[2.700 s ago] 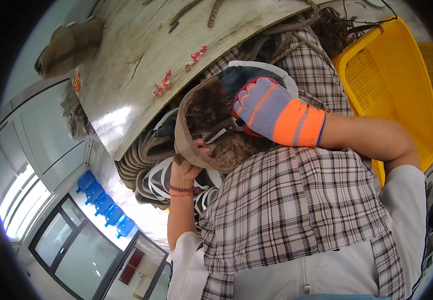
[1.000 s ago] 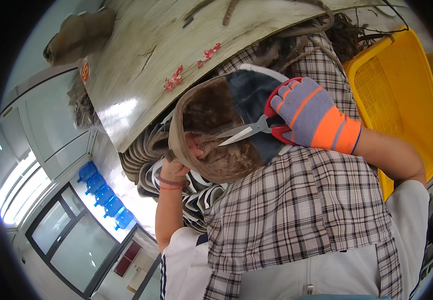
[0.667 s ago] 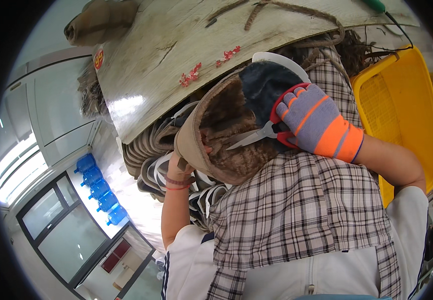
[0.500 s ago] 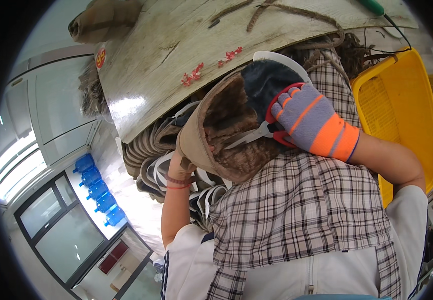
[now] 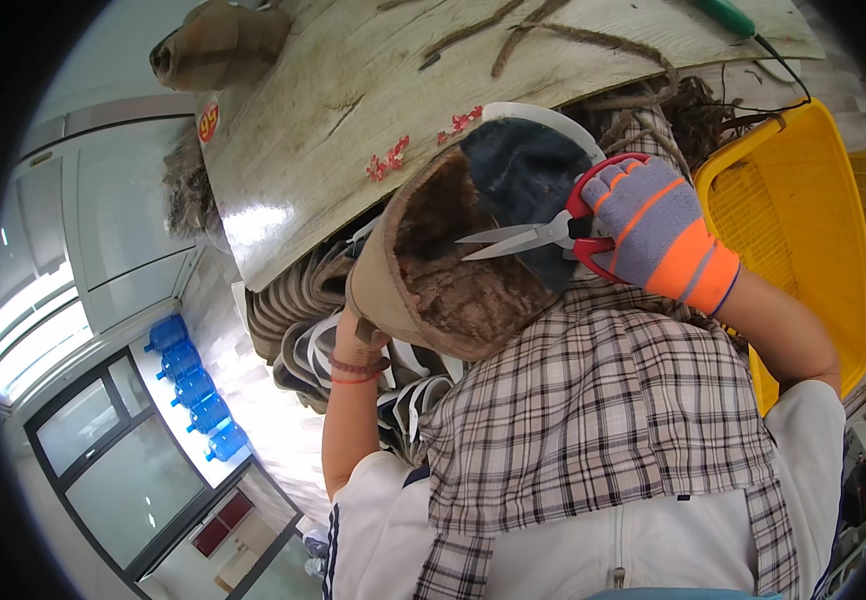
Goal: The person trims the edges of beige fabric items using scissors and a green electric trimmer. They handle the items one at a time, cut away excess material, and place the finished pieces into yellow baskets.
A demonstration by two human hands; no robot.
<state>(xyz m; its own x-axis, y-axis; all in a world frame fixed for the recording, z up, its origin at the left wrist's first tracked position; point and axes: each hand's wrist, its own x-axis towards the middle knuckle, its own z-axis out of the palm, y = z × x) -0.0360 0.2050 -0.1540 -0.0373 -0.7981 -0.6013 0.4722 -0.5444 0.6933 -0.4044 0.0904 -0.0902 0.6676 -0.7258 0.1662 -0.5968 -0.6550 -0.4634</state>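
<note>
My left hand (image 5: 356,338), bare, with bracelets at the wrist, grips the near left rim of a tan cap (image 5: 390,285); most of its fingers are hidden behind the cap. Brown fleece lines the cap, its crown shows a dark shiny lining, and a white curved brim sticks out at the far side. In a grey and orange glove, my right hand (image 5: 658,225) is closed on red-handled scissors (image 5: 553,232). Their blades point left over the cap's opening, slightly apart. A plaid apron (image 5: 593,420) covers my lap below the cap.
A worn pale table (image 5: 313,150) lies beyond, with fuzzy brown strips (image 5: 593,38), red scraps and a green-handled tool (image 5: 723,15). Stacked caps (image 5: 293,300) fill the space beneath its left side. To the right stands a yellow plastic basket (image 5: 803,200).
My right hand has drawn the scissors up and right, out of the cap's fleece. The blades have parted a little. The cap has tilted slightly, with my left hand still on it.
</note>
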